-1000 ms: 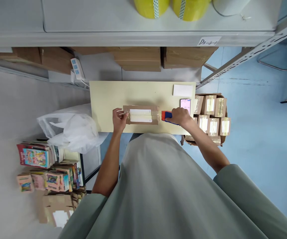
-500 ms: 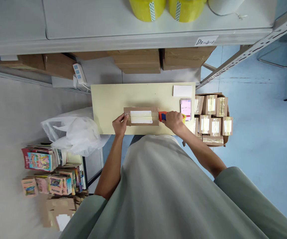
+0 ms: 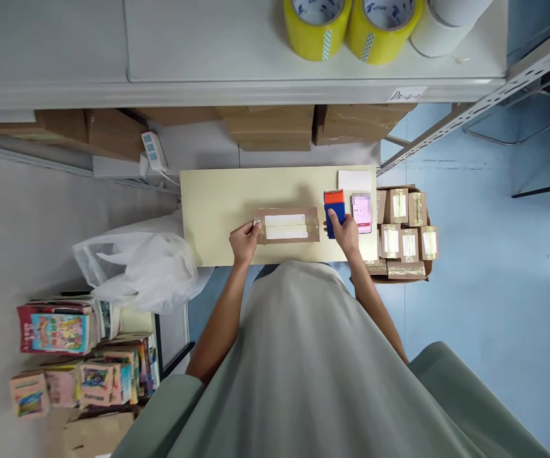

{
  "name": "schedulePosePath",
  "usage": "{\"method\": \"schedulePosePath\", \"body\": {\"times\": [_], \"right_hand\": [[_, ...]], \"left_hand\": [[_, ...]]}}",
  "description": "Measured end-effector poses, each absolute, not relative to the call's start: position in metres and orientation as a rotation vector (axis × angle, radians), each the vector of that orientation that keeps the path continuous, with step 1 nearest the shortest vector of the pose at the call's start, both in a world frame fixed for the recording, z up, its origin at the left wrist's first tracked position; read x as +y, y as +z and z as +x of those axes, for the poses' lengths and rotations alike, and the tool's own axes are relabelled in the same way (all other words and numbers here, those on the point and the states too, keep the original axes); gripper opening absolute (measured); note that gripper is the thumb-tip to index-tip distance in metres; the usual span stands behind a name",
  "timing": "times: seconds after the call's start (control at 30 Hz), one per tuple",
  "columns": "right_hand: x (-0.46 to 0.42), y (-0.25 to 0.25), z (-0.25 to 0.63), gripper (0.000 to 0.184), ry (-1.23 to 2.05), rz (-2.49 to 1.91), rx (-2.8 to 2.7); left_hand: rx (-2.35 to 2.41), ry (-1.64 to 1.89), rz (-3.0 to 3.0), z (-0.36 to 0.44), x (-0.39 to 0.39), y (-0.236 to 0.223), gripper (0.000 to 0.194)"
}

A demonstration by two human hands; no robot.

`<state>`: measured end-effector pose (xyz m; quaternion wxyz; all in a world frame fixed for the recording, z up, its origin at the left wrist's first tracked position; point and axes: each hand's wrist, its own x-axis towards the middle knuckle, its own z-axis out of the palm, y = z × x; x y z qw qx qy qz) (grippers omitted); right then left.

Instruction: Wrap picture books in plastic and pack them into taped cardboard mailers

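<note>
Pinching its left end, the left hand (image 3: 245, 242) held a taped package (image 3: 285, 226) on the cream table (image 3: 217, 191); the right hand (image 3: 348, 234) gripped a blue-and-orange tape dispenser (image 3: 334, 211) just right of the package. Small taped boxes (image 3: 391, 240) filled a carton (image 3: 429, 272) at the table's right. Beyond the table, larger boxes (image 3: 272, 127) sat beneath a grey shelf (image 3: 208, 44) bearing yellow tape rolls (image 3: 310, 41).
</note>
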<state>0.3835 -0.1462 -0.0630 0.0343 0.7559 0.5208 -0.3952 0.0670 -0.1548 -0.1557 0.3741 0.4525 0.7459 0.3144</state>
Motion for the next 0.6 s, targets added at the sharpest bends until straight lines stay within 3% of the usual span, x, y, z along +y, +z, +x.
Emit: {"method": "schedulePosePath", "body": {"times": [0.3,0.43,0.6], "right_hand": [[-0.158,-0.053,0.334,0.093,-1.220,2.864,1.482],[-0.160,-0.069,0.300,0.092,-1.293,2.859,1.583],[-0.180,-0.095,0.255,0.082,-1.255,2.716,1.564]], "left_hand": [[1.778,0.975,1.119,0.044,-0.157,-0.149,0.032],[1.725,1.160,1.160,0.008,-0.150,-0.151,0.035],[1.790,1.131,1.108,-0.029,-0.159,-0.179,0.032]]}}
